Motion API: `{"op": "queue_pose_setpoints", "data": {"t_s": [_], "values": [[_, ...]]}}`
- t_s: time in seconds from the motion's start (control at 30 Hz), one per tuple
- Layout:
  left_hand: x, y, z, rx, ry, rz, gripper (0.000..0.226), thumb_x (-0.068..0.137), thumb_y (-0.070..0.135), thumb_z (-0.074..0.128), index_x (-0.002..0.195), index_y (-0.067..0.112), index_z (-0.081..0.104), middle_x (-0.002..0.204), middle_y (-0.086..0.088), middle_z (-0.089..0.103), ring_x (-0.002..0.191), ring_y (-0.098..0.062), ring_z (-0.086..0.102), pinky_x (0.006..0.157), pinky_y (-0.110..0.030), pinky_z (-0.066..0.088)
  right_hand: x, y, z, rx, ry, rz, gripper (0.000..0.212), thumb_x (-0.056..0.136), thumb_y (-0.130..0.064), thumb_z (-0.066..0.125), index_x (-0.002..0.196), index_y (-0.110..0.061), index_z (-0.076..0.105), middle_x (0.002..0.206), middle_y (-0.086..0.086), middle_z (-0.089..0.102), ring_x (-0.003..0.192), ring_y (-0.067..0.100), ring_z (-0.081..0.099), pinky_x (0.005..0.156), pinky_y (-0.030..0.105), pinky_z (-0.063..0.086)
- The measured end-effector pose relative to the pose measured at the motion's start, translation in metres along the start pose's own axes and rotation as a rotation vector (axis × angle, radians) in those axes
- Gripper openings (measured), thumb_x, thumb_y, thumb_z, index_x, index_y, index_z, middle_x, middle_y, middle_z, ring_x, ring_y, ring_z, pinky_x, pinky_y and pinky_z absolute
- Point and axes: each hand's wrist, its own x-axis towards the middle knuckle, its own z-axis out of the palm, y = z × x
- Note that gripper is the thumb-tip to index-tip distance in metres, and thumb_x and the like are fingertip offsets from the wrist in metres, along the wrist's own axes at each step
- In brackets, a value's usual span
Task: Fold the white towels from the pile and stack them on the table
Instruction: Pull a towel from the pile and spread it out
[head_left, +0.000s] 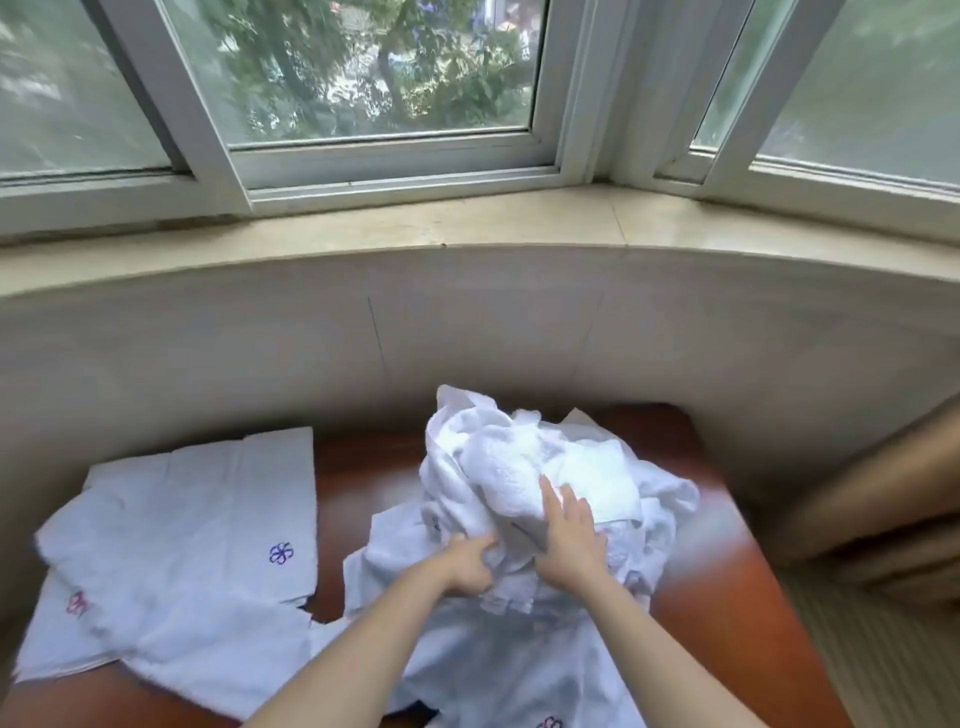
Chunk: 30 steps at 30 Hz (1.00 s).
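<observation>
White pile (524, 457), near edge gripped by left hand (467, 569), right hand (571, 543) flat atop, bare table (358, 478) beside.

Bay window over a pale sill
White-framed windows (384, 150) angle round a beige stone sill (467, 223), with green trees (363, 67) blurred behind the glass; a plain pale wall (260, 338) curves beneath the sill, and at the right edge a blurred brown shape (883, 499) sits above ribbed flooring (883, 670)
</observation>
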Motion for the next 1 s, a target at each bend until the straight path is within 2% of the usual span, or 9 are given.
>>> {"op": "queue_pose_setpoints", "data": {"t_s": [0.1, 0.23, 0.4, 0.5, 0.6, 0.67, 0.77, 0.87, 1.0], "values": [[-0.007, -0.031, -0.009, -0.184, 0.101, 0.045, 0.053, 0.091, 0.009, 0.049, 0.143, 0.018, 0.041, 0.144, -0.005, 0.042, 0.126, -0.017, 0.047, 0.091, -0.013, 0.036, 0.005, -0.021, -0.012, 0.007, 0.015, 0.018, 0.093, 0.079, -0.013, 0.049, 0.148, -0.042, -0.007, 0.159, 0.000, -0.010, 0.146, 0.031, -0.011, 0.111, 0.062, 0.003], [-0.035, -0.090, -0.031, -0.522, 0.259, -0.061, 0.036, 0.091, -0.002, 0.044, 0.120, 0.011, 0.062, 0.118, -0.008, 0.058, 0.096, -0.013, 0.054, 0.076, -0.015, 0.045, -0.002, -0.073, -0.029, 0.047, 0.201, -0.010, 0.080, 0.078, -0.014, 0.054, 0.148, -0.026, 0.017, 0.158, 0.009, 0.003, 0.145, 0.033, -0.006, 0.113, 0.060, 0.001], [-0.078, -0.195, -0.055, -0.609, 0.324, -0.288, 0.027, 0.092, -0.001, 0.040, 0.106, 0.013, 0.059, 0.095, -0.007, 0.053, 0.065, -0.013, 0.049, 0.048, -0.012, 0.038, -0.016, -0.164, 0.003, -0.073, 0.332, -0.372, 0.070, 0.070, -0.007, 0.051, 0.138, -0.018, 0.039, 0.146, 0.010, 0.031, 0.135, 0.031, 0.026, 0.110, 0.044, 0.022], [-0.089, -0.275, -0.063, -0.620, 0.348, -0.415, 0.028, 0.091, 0.004, 0.046, 0.116, 0.015, 0.056, 0.106, -0.007, 0.051, 0.069, -0.011, 0.050, 0.054, -0.017, 0.036, -0.009, -0.216, 0.062, -0.182, 0.200, -0.522, 0.062, 0.073, -0.013, 0.046, 0.135, -0.014, 0.044, 0.143, 0.011, 0.037, 0.132, 0.031, 0.031, 0.109, 0.037, 0.023], [-0.084, -0.360, -0.074, -0.546, 0.387, -0.519, 0.052, 0.089, 0.008, 0.054, 0.138, 0.020, 0.041, 0.130, -0.014, 0.039, 0.094, -0.020, 0.053, 0.078, -0.023, 0.042, 0.007, -0.252, 0.152, -0.280, 0.027, -0.591, 0.060, 0.077, -0.025, 0.028, 0.135, -0.014, 0.042, 0.139, 0.009, 0.038, 0.129, 0.029, 0.033, 0.108, 0.034, 0.023], [-0.073, -0.417, -0.083, -0.486, 0.450, -0.562, 0.066, 0.087, 0.010, 0.057, 0.145, 0.024, 0.031, 0.137, -0.016, 0.032, 0.101, -0.025, 0.050, 0.086, -0.026, 0.043, 0.022, -0.266, 0.219, -0.334, -0.091, -0.579, 0.057, 0.083, -0.022, 0.037, 0.139, -0.016, 0.036, 0.140, 0.007, 0.036, 0.130, 0.026, 0.031, 0.109, 0.033, 0.023], [-0.052, -0.493, -0.096, -0.366, 0.549, -0.613, 0.082, 0.083, 0.017, 0.065, 0.150, 0.030, 0.019, 0.151, -0.017, 0.016, 0.127, -0.035, 0.038, 0.105, -0.037, 0.038, 0.040, -0.277, 0.313, -0.377, -0.257, -0.502, 0.057, 0.086, -0.023, 0.046, 0.140, -0.013, 0.032, 0.138, 0.007, 0.038, 0.129, 0.025, 0.032, 0.108, 0.033, 0.025], [-0.028, -0.551, -0.103, -0.340, 0.639, -0.640, 0.097, 0.079, 0.027, 0.073, 0.151, 0.037, 0.008, 0.156, -0.013, 0.004, 0.137, -0.037, 0.024, 0.110, -0.045, 0.031, 0.048, -0.288, 0.388, -0.357, -0.383, -0.337, 0.069, 0.090, -0.042, 0.050, 0.145, -0.011, 0.021, 0.139, 0.008, 0.036, 0.128, 0.026, 0.035, 0.107, 0.035, 0.029], [-0.002, -0.592, -0.093, -0.379, 0.681, -0.538, 0.106, 0.076, 0.021, 0.077, 0.153, 0.025, 0.003, 0.156, -0.010, 0.017, 0.138, -0.031, 0.030, 0.107, -0.040, 0.034, 0.057, -0.298, 0.436, -0.319, -0.263, -0.177, 0.078, 0.085, -0.046, 0.056, 0.144, -0.013, 0.018, 0.130, 0.002, 0.037, 0.113, 0.021, 0.042, 0.092, 0.028, 0.039]]}}
